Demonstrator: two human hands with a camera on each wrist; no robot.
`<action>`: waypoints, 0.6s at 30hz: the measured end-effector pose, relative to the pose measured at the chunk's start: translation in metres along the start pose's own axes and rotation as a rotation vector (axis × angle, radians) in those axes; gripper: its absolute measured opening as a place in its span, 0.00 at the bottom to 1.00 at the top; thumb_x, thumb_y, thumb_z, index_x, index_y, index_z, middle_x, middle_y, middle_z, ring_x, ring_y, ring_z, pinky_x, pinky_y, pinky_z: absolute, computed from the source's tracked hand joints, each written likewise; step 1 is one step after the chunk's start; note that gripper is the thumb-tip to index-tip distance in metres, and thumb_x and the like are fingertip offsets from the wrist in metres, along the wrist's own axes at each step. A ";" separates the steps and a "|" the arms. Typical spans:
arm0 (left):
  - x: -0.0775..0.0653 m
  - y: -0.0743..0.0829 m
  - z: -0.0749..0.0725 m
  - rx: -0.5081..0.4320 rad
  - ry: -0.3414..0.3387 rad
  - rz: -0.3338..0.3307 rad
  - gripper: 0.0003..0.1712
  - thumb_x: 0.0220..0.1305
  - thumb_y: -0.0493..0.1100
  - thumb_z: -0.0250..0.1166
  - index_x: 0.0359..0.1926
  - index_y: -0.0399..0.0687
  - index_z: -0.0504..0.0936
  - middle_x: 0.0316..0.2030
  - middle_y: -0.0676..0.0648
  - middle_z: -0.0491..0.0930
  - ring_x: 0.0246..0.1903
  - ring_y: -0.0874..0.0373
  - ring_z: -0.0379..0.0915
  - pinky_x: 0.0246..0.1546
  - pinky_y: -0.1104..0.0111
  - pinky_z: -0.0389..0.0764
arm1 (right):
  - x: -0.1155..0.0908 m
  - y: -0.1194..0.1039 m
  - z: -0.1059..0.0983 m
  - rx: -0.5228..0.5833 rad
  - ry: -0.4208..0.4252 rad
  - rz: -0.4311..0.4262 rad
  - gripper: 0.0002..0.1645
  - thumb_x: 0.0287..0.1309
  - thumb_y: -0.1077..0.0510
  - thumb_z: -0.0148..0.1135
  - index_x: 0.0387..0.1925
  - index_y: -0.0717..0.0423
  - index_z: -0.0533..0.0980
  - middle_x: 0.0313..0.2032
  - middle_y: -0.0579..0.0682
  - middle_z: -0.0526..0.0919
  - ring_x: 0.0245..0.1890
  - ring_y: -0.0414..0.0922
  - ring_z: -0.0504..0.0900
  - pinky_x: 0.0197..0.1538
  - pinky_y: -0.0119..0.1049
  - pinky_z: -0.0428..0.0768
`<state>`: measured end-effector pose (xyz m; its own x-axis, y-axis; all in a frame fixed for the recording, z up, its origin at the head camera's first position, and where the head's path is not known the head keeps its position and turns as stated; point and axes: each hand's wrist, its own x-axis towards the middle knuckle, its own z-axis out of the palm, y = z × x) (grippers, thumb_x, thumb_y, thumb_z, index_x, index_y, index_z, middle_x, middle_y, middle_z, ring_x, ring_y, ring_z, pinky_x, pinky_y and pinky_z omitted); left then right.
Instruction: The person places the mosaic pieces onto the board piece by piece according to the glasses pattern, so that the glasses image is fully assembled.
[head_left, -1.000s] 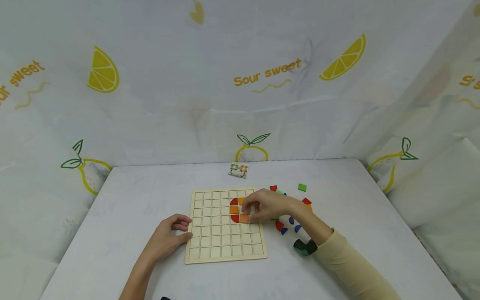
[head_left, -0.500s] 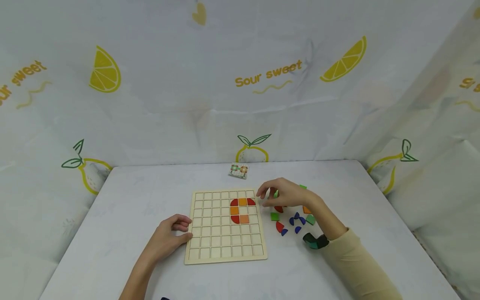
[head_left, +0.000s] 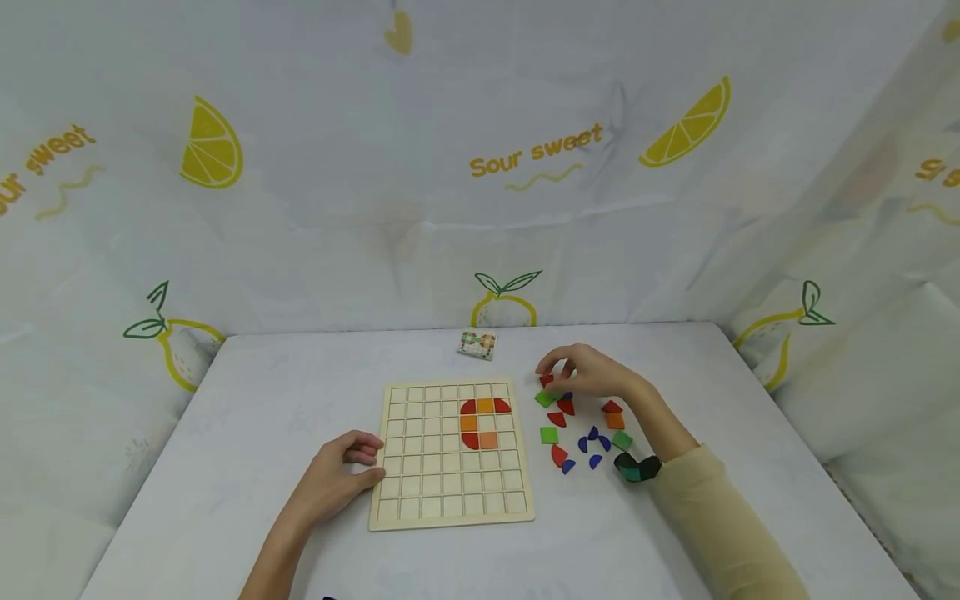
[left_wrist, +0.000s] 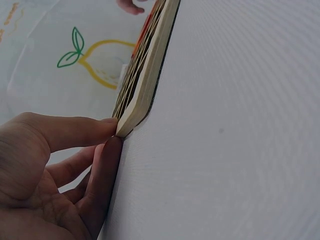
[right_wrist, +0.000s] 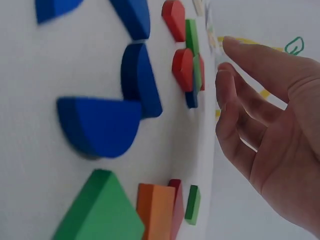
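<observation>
My left hand [head_left: 337, 471] touches the left edge of a pale wooden grid board [head_left: 431, 483] with its thumb and fingertips. In the left wrist view the thumb [left_wrist: 85, 132] lies at the board's corner. Red quarter-round tiles [head_left: 470, 440] and orange square tiles [head_left: 468, 423] sit in several cells at the board's upper right. Beyond the board's right edge, my right hand [head_left: 588, 372] hovers low over loose tiles, nearest a red tile [head_left: 547, 380] and a green tile [head_left: 543, 398]. The right wrist view shows its thumb and fingers apart, with nothing between them.
More tiles lie scattered right of the board: blue half-rounds [head_left: 596, 461], a green square [head_left: 549, 435], an orange tile [head_left: 615, 421] and red ones [head_left: 558, 455]. A small pattern card [head_left: 477, 343] lies behind the board. A printed curtain [head_left: 337, 208] stands behind the table.
My right hand has moved from over the board's coloured tiles to the loose tiles at the right, uncovering a red tile in the board's upper right. My left hand stays put.
</observation>
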<state>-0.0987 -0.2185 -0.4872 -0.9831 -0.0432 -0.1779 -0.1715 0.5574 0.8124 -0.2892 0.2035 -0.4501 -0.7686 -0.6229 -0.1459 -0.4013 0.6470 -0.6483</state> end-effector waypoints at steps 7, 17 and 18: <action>-0.001 -0.001 0.000 0.000 -0.002 0.021 0.23 0.58 0.38 0.80 0.54 0.44 0.85 0.47 0.47 0.87 0.46 0.62 0.82 0.51 0.70 0.79 | 0.010 0.015 0.002 -0.014 0.010 0.073 0.16 0.68 0.58 0.74 0.56 0.54 0.87 0.55 0.55 0.88 0.35 0.43 0.80 0.43 0.33 0.83; -0.001 0.001 0.000 -0.002 -0.002 0.013 0.24 0.59 0.37 0.80 0.56 0.43 0.85 0.49 0.46 0.87 0.47 0.60 0.82 0.52 0.68 0.79 | 0.019 0.016 0.002 -0.032 0.007 0.086 0.13 0.68 0.56 0.75 0.52 0.51 0.89 0.55 0.55 0.89 0.38 0.44 0.79 0.46 0.35 0.82; -0.002 0.001 0.000 -0.003 -0.003 0.016 0.24 0.59 0.38 0.80 0.56 0.43 0.85 0.49 0.46 0.87 0.47 0.60 0.82 0.52 0.68 0.79 | 0.019 0.016 0.001 -0.034 0.007 0.087 0.13 0.68 0.55 0.75 0.52 0.51 0.89 0.55 0.55 0.89 0.38 0.44 0.79 0.46 0.36 0.82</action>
<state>-0.0974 -0.2181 -0.4860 -0.9855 -0.0320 -0.1667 -0.1562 0.5553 0.8168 -0.3096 0.2018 -0.4644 -0.8044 -0.5611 -0.1953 -0.3500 0.7132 -0.6074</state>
